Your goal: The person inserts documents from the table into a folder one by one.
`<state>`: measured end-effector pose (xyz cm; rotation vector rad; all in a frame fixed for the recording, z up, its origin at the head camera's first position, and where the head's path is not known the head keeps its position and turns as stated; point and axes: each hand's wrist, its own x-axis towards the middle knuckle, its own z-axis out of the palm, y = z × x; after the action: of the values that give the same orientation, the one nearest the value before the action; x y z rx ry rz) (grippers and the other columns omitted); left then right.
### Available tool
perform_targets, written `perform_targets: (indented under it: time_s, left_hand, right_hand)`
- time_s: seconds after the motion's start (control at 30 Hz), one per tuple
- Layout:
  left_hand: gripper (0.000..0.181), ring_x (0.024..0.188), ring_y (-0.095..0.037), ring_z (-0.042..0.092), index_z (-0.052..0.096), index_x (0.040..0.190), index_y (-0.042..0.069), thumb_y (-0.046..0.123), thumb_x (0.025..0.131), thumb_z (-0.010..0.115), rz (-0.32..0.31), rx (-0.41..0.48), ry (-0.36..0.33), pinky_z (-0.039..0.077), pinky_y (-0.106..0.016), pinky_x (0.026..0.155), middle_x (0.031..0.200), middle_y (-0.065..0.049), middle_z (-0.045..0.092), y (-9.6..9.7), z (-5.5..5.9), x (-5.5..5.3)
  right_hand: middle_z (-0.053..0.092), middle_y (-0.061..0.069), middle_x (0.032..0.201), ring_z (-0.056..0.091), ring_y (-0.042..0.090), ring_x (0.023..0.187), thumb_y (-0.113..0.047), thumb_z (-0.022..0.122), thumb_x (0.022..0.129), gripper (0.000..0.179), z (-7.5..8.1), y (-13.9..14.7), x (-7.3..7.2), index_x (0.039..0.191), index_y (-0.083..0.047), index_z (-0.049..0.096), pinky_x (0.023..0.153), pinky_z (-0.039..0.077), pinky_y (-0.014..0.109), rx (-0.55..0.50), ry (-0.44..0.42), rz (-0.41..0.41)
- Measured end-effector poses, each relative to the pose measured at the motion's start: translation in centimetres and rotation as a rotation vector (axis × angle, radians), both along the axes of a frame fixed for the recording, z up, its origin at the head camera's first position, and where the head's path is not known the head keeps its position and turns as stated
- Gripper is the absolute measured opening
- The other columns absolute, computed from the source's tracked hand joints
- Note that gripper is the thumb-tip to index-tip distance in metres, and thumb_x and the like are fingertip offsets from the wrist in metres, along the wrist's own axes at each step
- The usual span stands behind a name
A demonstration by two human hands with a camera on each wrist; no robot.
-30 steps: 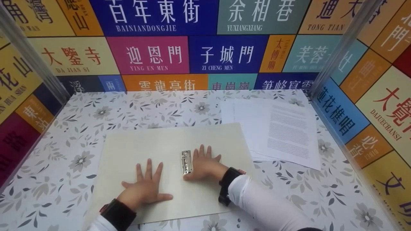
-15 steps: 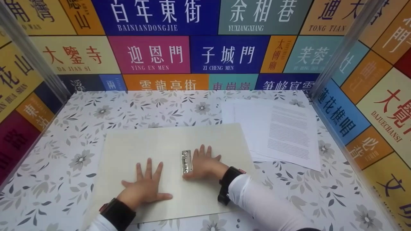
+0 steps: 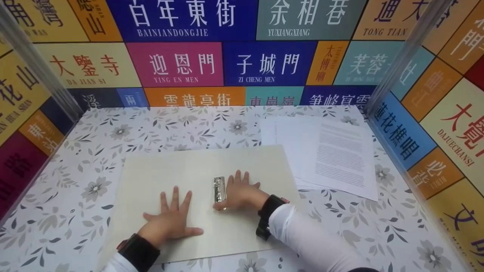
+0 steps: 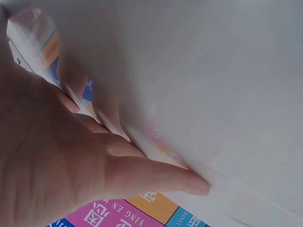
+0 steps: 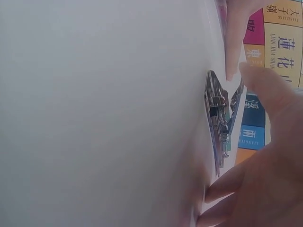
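A cream file folder [image 3: 170,166] lies spread flat on the table in the head view. Fixed to it right of the middle is a metal lever clip [image 3: 219,187]. My left hand [image 3: 170,223] rests on the folder's left half, palm down with fingers spread. On the right half lies my right hand [image 3: 244,194], its fingers straight and its thumb at the clip's near end. In the right wrist view the clip [image 5: 217,120] has its lever part standing at an angle from the base, the thumb touching or very near its tip. Neither hand grips anything.
Printed sheets of paper [image 3: 340,155] lie fanned at the right, partly beside the folder's far right corner. A floral-patterned table covering [image 3: 94,151] surrounds the folder. Panels with large characters [image 3: 174,64] stand at the back and both sides.
My right thumb has shifted slightly left, over the near end of the clip. The left hand, the folder and the papers have stayed in place.
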<state>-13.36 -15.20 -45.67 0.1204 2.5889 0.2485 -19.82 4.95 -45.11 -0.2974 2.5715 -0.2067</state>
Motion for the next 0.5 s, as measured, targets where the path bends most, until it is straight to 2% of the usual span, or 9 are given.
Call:
perform_targets:
  time_s: [0.27, 0.5]
  left_hand:
    - [0.124, 0.138, -0.06, -0.015, 0.006, 0.156, 0.014, 0.08, 0.067, 0.06, -0.003, -0.011, -0.014, 0.01, -0.091, 0.08, 0.157, -0.027, -0.016, -0.01, -0.1, 0.02]
    - [0.123, 0.138, -0.06, -0.015, 0.005, 0.156, 0.014, 0.08, 0.068, 0.059, -0.013, -0.005, 0.0, 0.01, -0.091, 0.08, 0.157, -0.027, -0.017, -0.12, -0.02, 0.04]
  right_hand:
    - [0.004, 0.023, 0.161, 0.004, 0.045, 0.147, -0.076, 0.056, 0.077, 0.114, 0.19, -0.08, -0.09, 0.154, -0.001, 0.017, 0.109, 0.019, 0.072, -0.011, -0.02, -0.019]
    - [0.005, 0.023, 0.161, 0.004, 0.045, 0.147, -0.076, 0.055, 0.078, 0.112, 0.67, 0.1, -0.34, 0.153, -0.001, 0.019, 0.108, 0.02, 0.073, -0.048, -0.037, -0.025]
